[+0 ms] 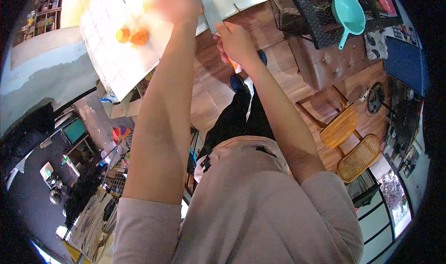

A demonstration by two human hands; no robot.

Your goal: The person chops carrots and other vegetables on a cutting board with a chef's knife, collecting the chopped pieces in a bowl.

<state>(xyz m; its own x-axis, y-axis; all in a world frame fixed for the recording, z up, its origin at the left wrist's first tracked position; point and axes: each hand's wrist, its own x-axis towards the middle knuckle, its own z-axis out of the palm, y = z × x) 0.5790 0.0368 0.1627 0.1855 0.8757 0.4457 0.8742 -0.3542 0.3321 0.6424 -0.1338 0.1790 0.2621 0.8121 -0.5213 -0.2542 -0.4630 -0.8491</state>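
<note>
A large white sheet [116,59] with a faint grid pattern is held up in front of me, with two orange blobs [132,35] on it. My left hand [172,4] is raised against the sheet's upper part. It is blurred, so its grip is unclear. My right hand [234,43] pinches the sheet's lower edge between thumb and fingers. A small orange piece [235,67] shows just below that hand. My beige shirt, black trousers and a blue shoe [238,84] show below.
A teal saucepan [348,13] lies on a black mesh table [311,13] at the upper right. A brown tufted ottoman [325,59], a wooden chair [341,127] and a cane seat [358,157] stand on the wooden floor. Cluttered shelves and a monitor [74,130] are on the left.
</note>
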